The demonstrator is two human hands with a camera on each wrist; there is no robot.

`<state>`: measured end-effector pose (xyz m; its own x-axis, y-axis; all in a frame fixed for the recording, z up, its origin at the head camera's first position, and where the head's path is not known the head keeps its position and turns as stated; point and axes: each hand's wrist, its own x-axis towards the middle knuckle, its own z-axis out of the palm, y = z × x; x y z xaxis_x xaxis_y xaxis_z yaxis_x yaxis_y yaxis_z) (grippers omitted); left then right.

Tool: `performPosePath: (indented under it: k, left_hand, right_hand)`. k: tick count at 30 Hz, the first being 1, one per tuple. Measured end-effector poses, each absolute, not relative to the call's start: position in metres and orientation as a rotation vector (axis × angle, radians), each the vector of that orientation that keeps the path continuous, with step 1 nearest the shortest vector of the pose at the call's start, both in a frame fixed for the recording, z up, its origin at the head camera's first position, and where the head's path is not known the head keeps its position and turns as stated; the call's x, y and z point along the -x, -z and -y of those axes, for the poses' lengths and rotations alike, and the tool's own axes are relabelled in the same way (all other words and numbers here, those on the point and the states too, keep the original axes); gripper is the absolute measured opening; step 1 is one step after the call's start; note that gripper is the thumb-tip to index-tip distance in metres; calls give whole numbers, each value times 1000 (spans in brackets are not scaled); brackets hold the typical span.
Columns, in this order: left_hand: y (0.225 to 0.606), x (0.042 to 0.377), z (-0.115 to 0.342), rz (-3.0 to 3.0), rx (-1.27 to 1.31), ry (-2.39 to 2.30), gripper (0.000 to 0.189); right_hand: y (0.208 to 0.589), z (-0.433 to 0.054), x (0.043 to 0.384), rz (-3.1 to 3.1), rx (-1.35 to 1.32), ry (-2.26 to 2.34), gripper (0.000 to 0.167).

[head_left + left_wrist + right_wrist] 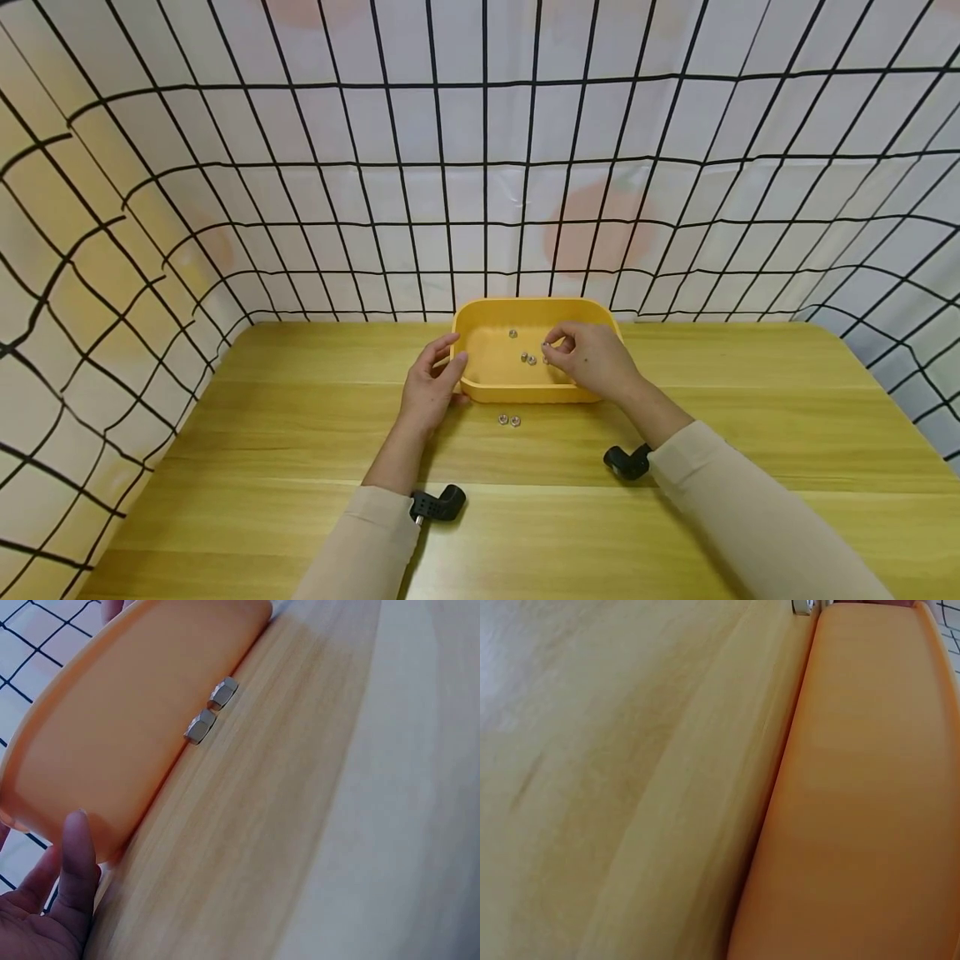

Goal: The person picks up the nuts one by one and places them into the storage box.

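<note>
A shallow yellow tray (525,393) stands on the table, with several small metal hex nuts (532,360) scattered on its floor. My left hand (429,390) rests against the tray's left end, its thumb (79,851) extended along the outer wall. Over the right half of the tray, my right hand (596,358) pinches a nut (546,345) between thumb and forefinger. Two more nuts (509,420) lie side by side on the table, close in front of the tray's front wall. The right wrist view mostly shows the tray's outer wall (870,787); the right fingers are out of it.
The wooden table (300,467) extends to both sides and toward me. Behind and at the sides rises a black wire grid (484,167) with pale patterned cloth behind it. Black devices (442,503) are strapped at both wrists.
</note>
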<state>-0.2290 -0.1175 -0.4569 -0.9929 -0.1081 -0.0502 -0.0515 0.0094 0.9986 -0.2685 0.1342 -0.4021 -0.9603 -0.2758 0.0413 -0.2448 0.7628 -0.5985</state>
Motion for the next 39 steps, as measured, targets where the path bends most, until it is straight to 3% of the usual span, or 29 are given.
performPosePath:
  k: [24, 39]
  left_hand:
    - [459, 230, 118, 2200, -166, 2181, 46]
    - [458, 230, 118, 2210, -176, 2183, 46]
  right_hand:
    - [399, -135, 261, -2916, 292, 1159, 20]
    - [396, -127, 231, -2965, 520, 1224, 12]
